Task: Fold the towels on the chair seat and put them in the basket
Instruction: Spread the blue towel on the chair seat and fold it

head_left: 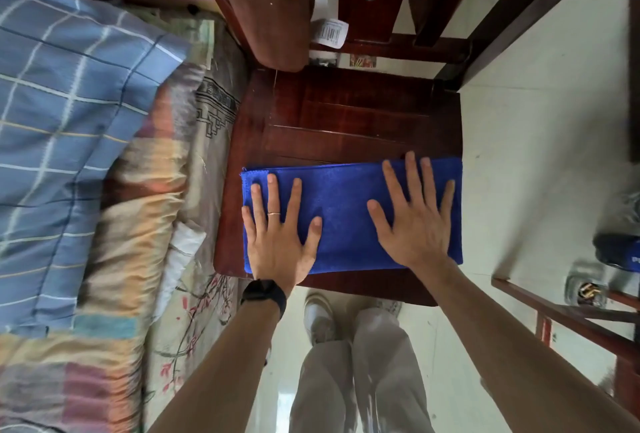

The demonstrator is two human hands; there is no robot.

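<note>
Two flat, spread hands are pressing the blue towel (346, 211) on the chair seat's (346, 121) near edge: left hand (278, 238) at its left end, right hand (420, 224) at its right. The towel's long axis is running left to right, so I judge either hand equally placed for folding an end across. No basket is showing.
</note>
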